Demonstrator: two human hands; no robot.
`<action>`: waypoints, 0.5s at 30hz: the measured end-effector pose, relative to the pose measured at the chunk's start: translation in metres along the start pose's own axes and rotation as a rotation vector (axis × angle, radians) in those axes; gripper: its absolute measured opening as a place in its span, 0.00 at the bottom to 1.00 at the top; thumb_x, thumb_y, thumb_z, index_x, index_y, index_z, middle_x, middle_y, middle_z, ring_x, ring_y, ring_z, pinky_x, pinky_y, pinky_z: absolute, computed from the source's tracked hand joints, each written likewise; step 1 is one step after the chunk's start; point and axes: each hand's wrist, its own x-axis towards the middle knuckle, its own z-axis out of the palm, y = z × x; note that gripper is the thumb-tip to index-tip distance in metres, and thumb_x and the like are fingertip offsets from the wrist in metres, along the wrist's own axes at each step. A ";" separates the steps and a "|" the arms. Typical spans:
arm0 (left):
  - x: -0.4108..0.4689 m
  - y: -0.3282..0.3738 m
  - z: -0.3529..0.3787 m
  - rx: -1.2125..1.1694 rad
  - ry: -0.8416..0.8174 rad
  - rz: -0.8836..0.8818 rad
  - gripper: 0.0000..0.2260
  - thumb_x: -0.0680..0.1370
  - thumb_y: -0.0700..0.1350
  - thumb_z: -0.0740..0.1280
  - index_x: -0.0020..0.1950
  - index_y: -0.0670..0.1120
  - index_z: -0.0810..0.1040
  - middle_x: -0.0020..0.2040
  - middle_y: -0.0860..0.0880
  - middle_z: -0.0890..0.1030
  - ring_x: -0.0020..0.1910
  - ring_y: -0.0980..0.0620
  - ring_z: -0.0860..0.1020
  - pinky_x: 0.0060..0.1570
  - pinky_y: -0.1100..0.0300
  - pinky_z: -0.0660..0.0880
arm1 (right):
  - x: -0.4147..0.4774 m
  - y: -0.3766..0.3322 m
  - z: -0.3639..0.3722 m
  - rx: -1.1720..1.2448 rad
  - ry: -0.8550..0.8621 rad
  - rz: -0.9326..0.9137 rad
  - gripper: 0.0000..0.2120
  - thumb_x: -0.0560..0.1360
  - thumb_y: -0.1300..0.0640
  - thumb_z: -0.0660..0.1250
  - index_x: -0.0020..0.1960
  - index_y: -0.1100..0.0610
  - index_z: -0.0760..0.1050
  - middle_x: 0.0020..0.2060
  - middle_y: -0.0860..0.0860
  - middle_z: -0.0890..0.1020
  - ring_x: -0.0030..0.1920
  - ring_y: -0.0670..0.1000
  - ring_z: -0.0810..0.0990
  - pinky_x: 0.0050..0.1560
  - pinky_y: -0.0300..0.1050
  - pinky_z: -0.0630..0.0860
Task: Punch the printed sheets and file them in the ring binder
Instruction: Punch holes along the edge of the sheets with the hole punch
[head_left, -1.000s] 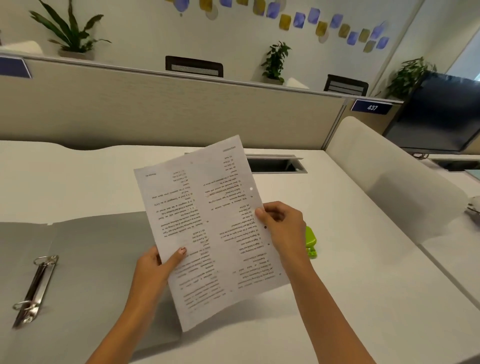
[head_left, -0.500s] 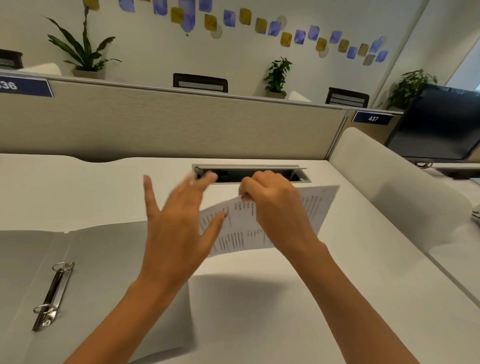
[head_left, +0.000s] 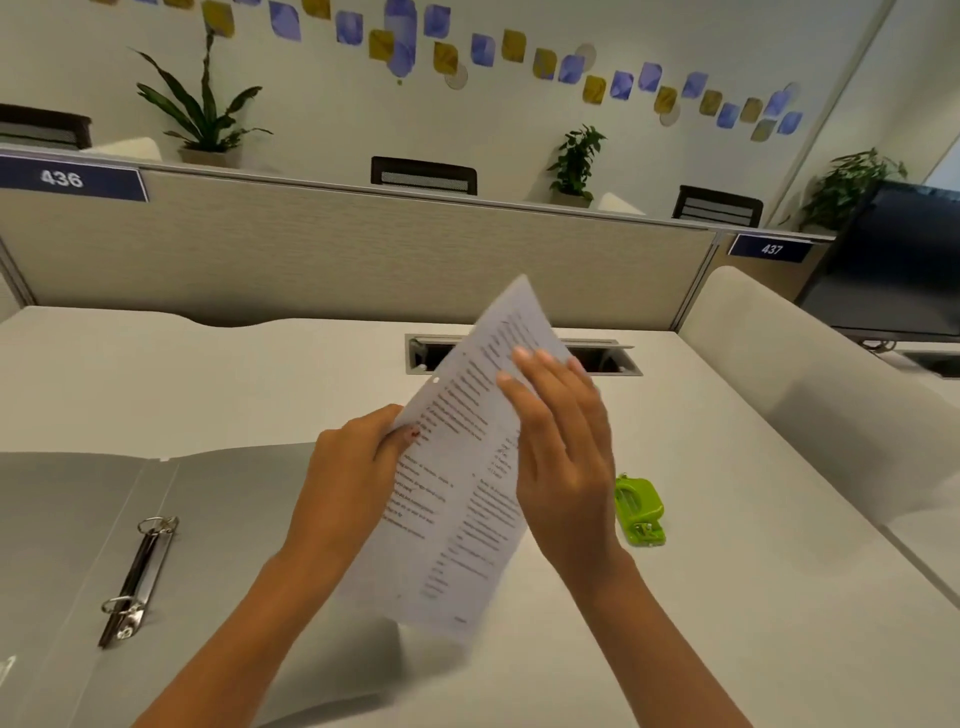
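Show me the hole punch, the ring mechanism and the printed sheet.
hole punch (head_left: 639, 509): head view, on its green top.
ring mechanism (head_left: 137, 579): head view, midway along the metal bar.
printed sheet (head_left: 457, 499): head view, on the printed middle.

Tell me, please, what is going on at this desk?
A person holds a printed sheet above the desk. The left hand pinches its left edge below a punched hole, while the right hand rests flat-fingered against it. The ring binder lies open on the left, and the hole punch sits on the right. The sheet is not yet filed.
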 end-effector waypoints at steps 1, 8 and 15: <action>0.000 -0.008 0.001 -0.067 0.018 -0.054 0.08 0.81 0.49 0.60 0.53 0.53 0.78 0.40 0.56 0.82 0.35 0.57 0.81 0.30 0.70 0.74 | -0.010 -0.001 0.001 0.003 0.046 0.077 0.16 0.78 0.60 0.67 0.64 0.59 0.70 0.65 0.59 0.75 0.69 0.56 0.71 0.70 0.56 0.68; -0.010 -0.046 0.020 -0.509 0.052 -0.452 0.08 0.80 0.47 0.63 0.55 0.51 0.81 0.44 0.49 0.86 0.42 0.46 0.85 0.43 0.48 0.81 | -0.064 -0.003 0.003 0.224 -0.109 1.109 0.23 0.77 0.55 0.66 0.70 0.52 0.64 0.68 0.49 0.69 0.67 0.47 0.69 0.65 0.38 0.68; -0.017 -0.065 0.046 -0.655 -0.003 -0.611 0.06 0.79 0.46 0.65 0.52 0.47 0.81 0.44 0.45 0.86 0.42 0.44 0.85 0.44 0.46 0.81 | -0.091 0.029 0.000 0.480 -0.239 1.498 0.06 0.76 0.57 0.68 0.50 0.48 0.80 0.43 0.46 0.86 0.45 0.48 0.85 0.50 0.52 0.82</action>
